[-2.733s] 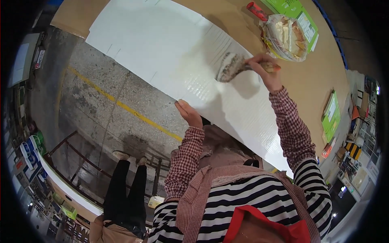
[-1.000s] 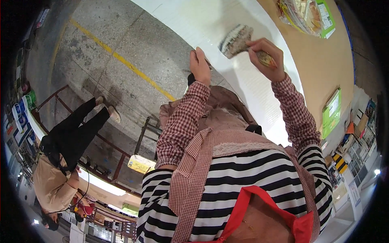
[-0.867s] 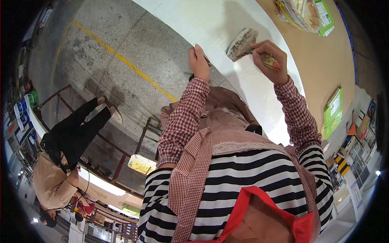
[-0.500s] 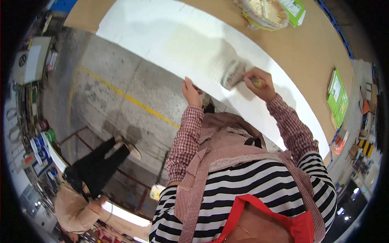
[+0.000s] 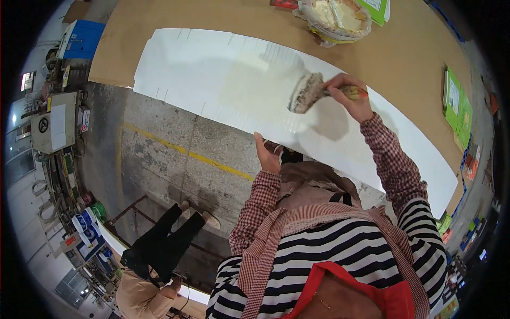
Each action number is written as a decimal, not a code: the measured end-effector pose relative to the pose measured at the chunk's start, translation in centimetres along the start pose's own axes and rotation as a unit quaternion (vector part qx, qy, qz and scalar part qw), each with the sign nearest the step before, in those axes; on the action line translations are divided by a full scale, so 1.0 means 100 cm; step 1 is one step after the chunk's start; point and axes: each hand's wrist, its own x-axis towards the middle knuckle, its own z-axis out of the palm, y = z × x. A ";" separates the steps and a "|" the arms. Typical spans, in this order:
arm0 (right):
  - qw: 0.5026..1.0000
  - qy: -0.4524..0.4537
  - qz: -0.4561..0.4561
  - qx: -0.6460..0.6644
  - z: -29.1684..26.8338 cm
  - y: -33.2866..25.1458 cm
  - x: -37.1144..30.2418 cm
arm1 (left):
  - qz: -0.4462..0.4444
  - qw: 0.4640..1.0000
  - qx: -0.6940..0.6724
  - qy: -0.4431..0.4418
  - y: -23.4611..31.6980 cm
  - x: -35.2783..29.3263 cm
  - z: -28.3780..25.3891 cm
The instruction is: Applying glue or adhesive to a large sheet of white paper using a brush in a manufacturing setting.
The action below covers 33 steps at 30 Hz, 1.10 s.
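Observation:
A long white sheet (image 5: 175,69), cardboard-like with short slits along its edges, lies across the brown table in front of me. My right hand (image 5: 350,98) is closed around the handle of a wide flat brush (image 5: 307,94). The bristles are over the middle of the sheet and seem to touch it. A damp, faintly yellowish sheen shows on the sheet around the brush. At the near edge my left hand (image 5: 268,154) holds the sheet, its thumb against the rim and its fingers curled, partly hidden below.
A plastic-lined bowl of cream-coloured paste (image 5: 334,18) stands on the brown tabletop (image 5: 404,58) beyond the sheet. Green packets (image 5: 457,106) lie at the right. A person in dark trousers (image 5: 159,239) stands at lower left. Concrete floor (image 5: 180,133) with a yellow line shows below.
The view has shifted, so the whole scene sits lower and further right. The brush has turned slightly in my right hand and remains over the sheet's middle. My left hand stays at the near edge.

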 end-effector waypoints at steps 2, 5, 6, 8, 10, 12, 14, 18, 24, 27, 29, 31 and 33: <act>1.000 0.003 -0.007 0.012 0.012 0.006 0.018 | 0.003 1.000 0.002 0.000 0.000 -0.004 -0.008; 0.998 0.005 -0.025 0.049 0.034 0.013 0.042 | 0.053 0.995 0.042 0.075 -0.001 -0.001 -0.045; 0.997 0.004 -0.034 0.069 0.037 0.016 0.048 | 0.096 0.988 0.090 0.087 0.001 0.002 -0.060; 0.997 0.024 -0.048 0.050 0.031 0.027 0.048 | 0.267 0.933 0.229 0.079 0.026 -0.008 -0.048; 0.996 0.046 -0.055 -0.043 0.027 0.031 0.038 | 0.386 0.868 0.306 0.066 0.074 -0.013 -0.022; 0.995 0.064 -0.054 -0.056 0.029 0.028 0.010 | 0.485 0.807 0.331 0.057 0.125 -0.020 0.018; 0.991 0.121 0.020 -0.052 0.018 0.014 -0.031 | 0.524 0.776 0.347 -0.046 0.158 -0.018 0.073; 0.967 0.224 0.080 0.090 -0.027 -0.058 -0.105 | 0.641 0.526 0.520 -0.205 0.170 0.022 0.210; 0.896 0.438 -0.014 0.068 -0.076 -0.117 -0.215 | 0.607 0.137 0.776 -0.104 0.157 0.079 0.311; 0.853 0.515 0.015 0.082 -0.090 -0.133 -0.272 | 0.456 0.161 0.868 -0.111 0.162 0.090 0.339; 0.820 0.567 0.017 0.077 -0.090 -0.136 -0.303 | 0.393 0.144 0.895 -0.154 0.155 0.095 0.344; 0.791 0.606 0.020 0.081 -0.095 -0.138 -0.328 | 0.425 0.156 0.873 -0.179 0.159 0.112 0.337; 0.770 0.635 0.002 0.057 -0.092 -0.140 -0.355 | 0.446 0.164 0.856 -0.206 0.150 0.103 0.337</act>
